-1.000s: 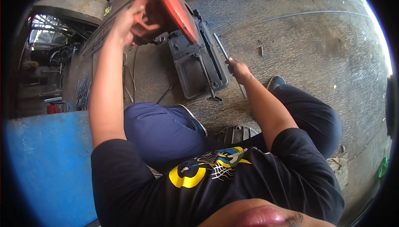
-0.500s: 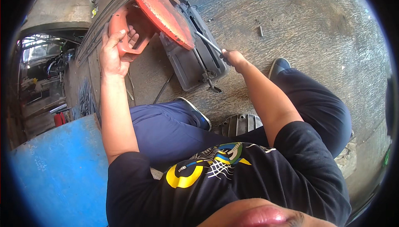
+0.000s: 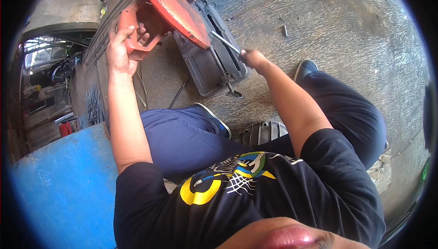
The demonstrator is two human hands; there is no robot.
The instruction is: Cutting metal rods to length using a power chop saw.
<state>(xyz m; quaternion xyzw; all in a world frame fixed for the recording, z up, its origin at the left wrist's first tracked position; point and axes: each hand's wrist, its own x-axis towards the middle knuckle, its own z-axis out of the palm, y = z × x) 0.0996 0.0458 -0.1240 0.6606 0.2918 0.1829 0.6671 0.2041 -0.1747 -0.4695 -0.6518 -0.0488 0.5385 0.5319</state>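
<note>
A cut-off saw with a round orange blade guard [image 3: 175,9] and a grey metal base [image 3: 200,68] stands on the floor ahead of me. My left hand [image 3: 124,50] is closed round its orange loop handle [image 3: 129,23], with the fingers passing through the loop. In my right hand [image 3: 254,60] is a thin metal rod [image 3: 226,42], gripped at its near end. The rod's far end reaches in over the base, beside the lower edge of the guard. A clamp screw with a crank [image 3: 234,94] sticks out at the base's near end.
A short metal piece [image 3: 285,31] lies on the floor to the right. Beside my left leg stands a blue panel [image 3: 68,180], with a bundle of thin rods [image 3: 95,105] behind it. A ribbed metal casing [image 3: 262,132] sits between my legs.
The guard, its handle and both hands sit slightly higher in the view, shifted a little to the left. Both holds are the same, and the rod still lies over the base.
</note>
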